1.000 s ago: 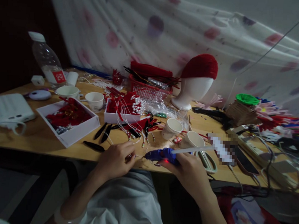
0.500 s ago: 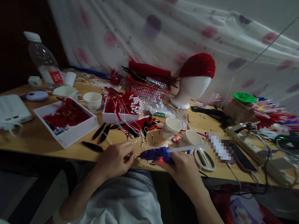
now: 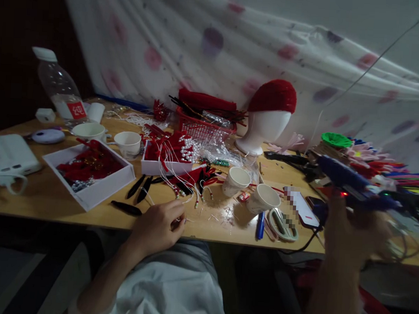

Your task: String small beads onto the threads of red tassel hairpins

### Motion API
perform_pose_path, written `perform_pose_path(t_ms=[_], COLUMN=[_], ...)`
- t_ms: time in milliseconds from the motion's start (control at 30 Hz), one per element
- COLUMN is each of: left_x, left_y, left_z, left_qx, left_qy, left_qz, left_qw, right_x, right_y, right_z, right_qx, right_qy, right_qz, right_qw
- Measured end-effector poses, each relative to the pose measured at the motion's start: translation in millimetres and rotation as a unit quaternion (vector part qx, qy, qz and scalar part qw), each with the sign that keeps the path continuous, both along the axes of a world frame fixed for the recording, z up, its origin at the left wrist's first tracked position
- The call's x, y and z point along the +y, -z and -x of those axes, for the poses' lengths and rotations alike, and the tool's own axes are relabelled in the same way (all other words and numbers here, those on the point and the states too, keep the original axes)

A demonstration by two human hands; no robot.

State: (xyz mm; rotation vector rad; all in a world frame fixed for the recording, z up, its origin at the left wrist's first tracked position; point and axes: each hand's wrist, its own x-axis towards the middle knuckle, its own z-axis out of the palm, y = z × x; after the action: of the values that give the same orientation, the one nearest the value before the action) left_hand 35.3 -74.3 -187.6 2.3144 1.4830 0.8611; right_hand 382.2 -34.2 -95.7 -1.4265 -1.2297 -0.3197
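Observation:
My right hand [image 3: 355, 228], a little blurred, is wrapped round a blue hot glue gun [image 3: 348, 180] with a small red light, held up over the right side of the table. My left hand [image 3: 162, 225] rests at the table's front edge with its fingers curled in a pinch; whatever sits between the fingertips is too small to make out. Just behind it lie black leaf-shaped pieces [image 3: 126, 208] and white strings with beaded ends [image 3: 197, 194]. Two paper cups [image 3: 237, 179] stand right of the strings, near white-handled scissors [image 3: 283, 226] and a blue pen-like stick [image 3: 260, 226].
Two white boxes, one an open box [image 3: 104, 189], hold red and beaded pieces. A red basket [image 3: 197, 124] and a white mannequin head [image 3: 262, 127] stand at the back. At right are a phone [image 3: 303, 206] and cables; at left, a plastic bottle [image 3: 60, 90].
My right hand has carried the glue gun from beside my left hand up to the far right. The left hand stays pinched in about the same place.

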Motion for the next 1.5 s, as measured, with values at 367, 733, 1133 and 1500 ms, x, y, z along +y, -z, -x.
perform_pose_path(t_ms=[367,733,1133,1500], left_x=[0,-2,-1,0], left_y=[1.2,-0.7,-1.7,0.3], left_z=[0,1,0,0], left_qx=[-0.006,-0.039,-0.064,-0.162], left_qy=[0.001,-0.006,-0.005,0.003], left_qz=[0.019,0.027,0.034,-0.008], left_qw=[1.000,0.999,0.997,0.987], right_x=[66,-15,-39,-34], right_y=[63.8,-8.6,75.5,88.0], right_z=[-45,-29,170,172], right_qx=[-0.113,-0.111,-0.169,-0.138], right_qy=[0.086,0.091,-0.409,-0.398], right_qz=[0.196,0.312,0.230,0.154], right_qw=[0.970,0.939,0.867,0.894])
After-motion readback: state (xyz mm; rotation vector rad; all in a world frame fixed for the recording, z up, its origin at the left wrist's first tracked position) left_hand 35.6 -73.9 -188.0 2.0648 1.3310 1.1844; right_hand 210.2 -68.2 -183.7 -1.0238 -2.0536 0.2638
